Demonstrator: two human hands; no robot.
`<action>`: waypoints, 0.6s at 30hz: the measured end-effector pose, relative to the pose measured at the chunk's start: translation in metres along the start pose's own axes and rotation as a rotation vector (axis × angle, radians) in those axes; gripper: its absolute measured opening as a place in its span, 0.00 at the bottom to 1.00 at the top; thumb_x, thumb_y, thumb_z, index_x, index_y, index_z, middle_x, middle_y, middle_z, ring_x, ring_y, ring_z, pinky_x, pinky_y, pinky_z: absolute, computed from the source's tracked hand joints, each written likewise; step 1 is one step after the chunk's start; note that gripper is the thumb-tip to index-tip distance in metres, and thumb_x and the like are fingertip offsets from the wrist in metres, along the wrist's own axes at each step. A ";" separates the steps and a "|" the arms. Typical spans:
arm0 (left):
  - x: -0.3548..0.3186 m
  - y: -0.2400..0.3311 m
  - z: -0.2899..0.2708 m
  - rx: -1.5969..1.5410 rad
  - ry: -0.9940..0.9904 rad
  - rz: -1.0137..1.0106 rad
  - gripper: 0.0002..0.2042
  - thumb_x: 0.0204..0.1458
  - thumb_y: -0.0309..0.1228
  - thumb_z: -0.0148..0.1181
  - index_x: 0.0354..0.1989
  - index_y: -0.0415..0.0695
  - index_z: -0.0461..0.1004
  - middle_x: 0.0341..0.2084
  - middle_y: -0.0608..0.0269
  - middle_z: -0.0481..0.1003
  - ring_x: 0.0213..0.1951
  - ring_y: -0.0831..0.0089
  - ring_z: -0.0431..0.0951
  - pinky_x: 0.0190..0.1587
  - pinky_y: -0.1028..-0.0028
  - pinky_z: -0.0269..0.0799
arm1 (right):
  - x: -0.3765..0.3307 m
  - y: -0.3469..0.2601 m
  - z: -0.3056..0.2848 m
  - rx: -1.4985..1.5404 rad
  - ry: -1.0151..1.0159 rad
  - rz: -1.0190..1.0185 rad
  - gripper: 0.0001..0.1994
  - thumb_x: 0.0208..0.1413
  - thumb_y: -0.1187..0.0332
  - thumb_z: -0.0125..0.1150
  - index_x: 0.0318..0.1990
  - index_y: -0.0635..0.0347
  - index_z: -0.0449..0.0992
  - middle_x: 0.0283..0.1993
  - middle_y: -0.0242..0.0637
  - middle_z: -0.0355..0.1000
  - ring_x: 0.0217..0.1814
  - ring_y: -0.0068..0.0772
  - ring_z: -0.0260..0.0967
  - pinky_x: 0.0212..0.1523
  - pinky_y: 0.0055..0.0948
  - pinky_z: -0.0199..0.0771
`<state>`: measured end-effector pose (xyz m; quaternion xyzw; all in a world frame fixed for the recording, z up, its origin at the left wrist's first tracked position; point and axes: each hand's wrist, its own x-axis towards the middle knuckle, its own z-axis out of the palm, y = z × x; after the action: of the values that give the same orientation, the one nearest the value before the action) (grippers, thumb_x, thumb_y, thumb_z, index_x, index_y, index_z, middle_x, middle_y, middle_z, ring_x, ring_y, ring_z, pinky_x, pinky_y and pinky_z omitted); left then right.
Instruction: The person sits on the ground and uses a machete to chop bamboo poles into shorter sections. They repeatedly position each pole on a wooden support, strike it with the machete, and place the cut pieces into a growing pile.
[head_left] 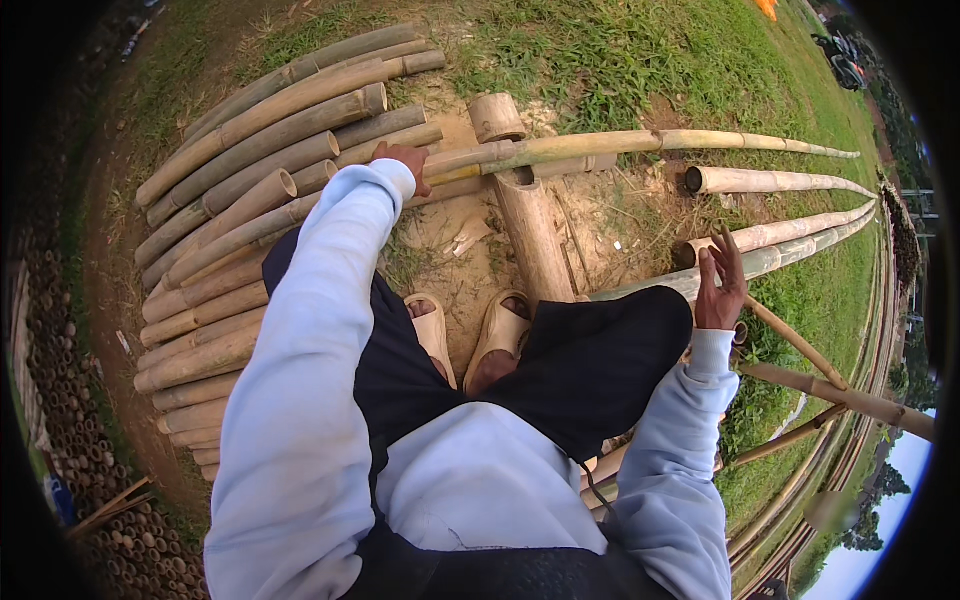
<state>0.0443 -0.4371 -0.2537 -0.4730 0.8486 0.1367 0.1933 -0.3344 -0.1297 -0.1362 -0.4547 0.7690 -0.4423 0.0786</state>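
Note:
A long yellowish bamboo pole (590,145) runs from left to right in front of me. It lies across a thick, notched bamboo log (540,240) on the ground. My left hand (405,162) reaches forward and closes over the pole to the left of that log. My right hand (721,283) is held up at the right, above my knee, palm up with its fingers spread and nothing in it. Closest to it below is a greenish bamboo pole (765,258), which it appears not to touch.
Cut bamboo lengths (290,130) lie in a broad stack on my left. More long poles (780,181) stretch away over the grass at right. Crossed bamboo poles (840,392) form a rack on the lower right. Sawdust (465,230) covers the ground near my sandals (498,335).

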 end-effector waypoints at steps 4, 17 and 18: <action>0.012 0.011 -0.010 0.060 -0.003 0.025 0.30 0.41 0.49 0.72 0.51 0.45 0.79 0.49 0.52 0.80 0.51 0.54 0.81 0.56 0.60 0.76 | -0.176 0.101 -0.060 -0.148 0.212 0.331 0.21 0.63 0.73 0.61 0.64 0.56 0.71 0.46 0.41 0.78 0.49 0.32 0.77 0.50 0.30 0.77; 0.045 0.004 0.025 -0.111 0.091 0.119 0.46 0.38 0.45 0.79 0.65 0.35 0.66 0.59 0.39 0.73 0.61 0.49 0.74 0.64 0.60 0.69 | -0.436 0.134 0.055 -0.551 -0.021 0.899 0.23 0.56 0.59 0.62 0.58 0.51 0.70 0.50 0.47 0.71 0.51 0.57 0.73 0.48 0.47 0.74; 0.040 0.011 0.020 -0.110 0.072 0.088 0.47 0.37 0.45 0.80 0.66 0.34 0.65 0.60 0.39 0.72 0.61 0.49 0.73 0.64 0.60 0.69 | -0.429 0.133 0.056 -0.582 -0.050 0.945 0.22 0.55 0.59 0.63 0.57 0.51 0.70 0.50 0.47 0.72 0.50 0.57 0.74 0.48 0.47 0.74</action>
<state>0.0195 -0.4533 -0.2888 -0.4499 0.8662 0.1744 0.1300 -0.1424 0.1924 -0.3902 -0.0738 0.9777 -0.1176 0.1578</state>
